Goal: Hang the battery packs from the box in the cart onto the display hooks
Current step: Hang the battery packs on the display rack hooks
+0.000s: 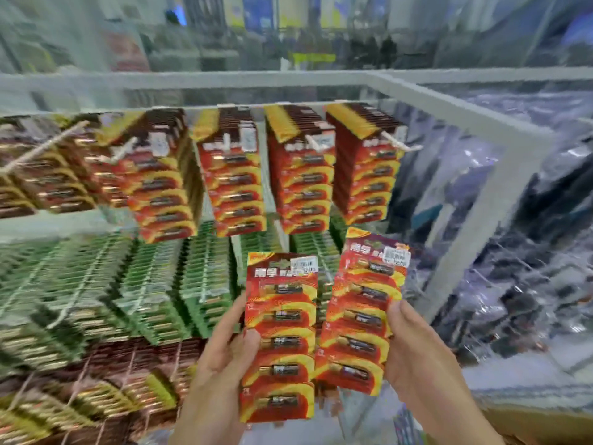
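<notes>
**1. White wire display hook** (pixel 41 147), far left, top row. It shows a long bare length ahead of its brown-and-gold packs, so it is judged the roomiest peg.

**2. Green card battery packs** (pixel 128 284), lower rows, densely hung. These are different stock. Hazard: a red strip gets filed here by mistake.

**3. Left grip** (pixel 224 358). It holds one strip, thumb on the front near the left edge and fingers behind.

**4. Left strip**, a red-and-yellow card of blistered batteries with a white price label (pixel 282 335). It is upright, in front of the lower rows and below the top row, on no hook. It is held low, with the top unsupported. Hazard: the long card flexes at the peg tip and the hang hole misses. The hole itself is too blurred to see.

**5. Hung red packs** (pixel 301 175), top row, thick stacks.

**6. Right strip**, same kind (pixel 362 316). It sits just beside item 4, tilted right and higher, on no hook. Whether the two touch cannot be told.

**7. Right-end hook tip** (pixel 399 143). Little bare wire shows. Hazard: a strip seated on the tip alone slides off.

**8. Right grip** (pixel 417 351). It holds item 6 at the right edge, thumb in front. Hazard: with both grips occupied, neither is free to steady a hook or catch a drop.

**9. Clear-wrapped goods** (pixel 513 252), far right, beyond the white frame post (pixel 475 175). A dropped strip could lodge there.
</notes>
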